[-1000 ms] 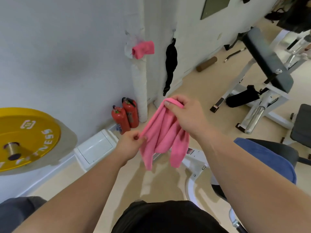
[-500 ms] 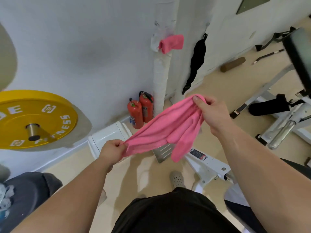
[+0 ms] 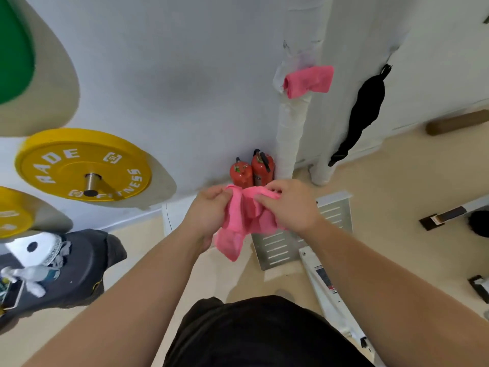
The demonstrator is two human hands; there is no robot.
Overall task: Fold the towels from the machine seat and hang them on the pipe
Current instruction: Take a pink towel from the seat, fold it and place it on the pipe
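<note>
- Since the earlier frame the hands have closed in on each other; the towel, then stretched between them, is now bunched
- Left hand grips the towel's left side, fingers curled round the cloth
- Right hand pinches the top edge, thumb and fingers closed on it
- Towel is held in the air between both hands in front of the person, with one loose end hanging below the left hand
- Hung towel, also pink, is already draped on the white wrapped pipe, up and right of the hands; two extinguishers stand at the pipe's foot
- Judgement: mid-fold, two halves being brought together; hanging of this towel not yet begun
- To do it well: match corners before either hand lets go, tuck the loose end inside the fold, and keep the edges level so the bundle lies flat
- Risk: soft cloth sags, so the hanging end may slip out if one grip slackens
- Next, likely: carry it folded to the pipe and drape it evenly near the hung towel
</note>
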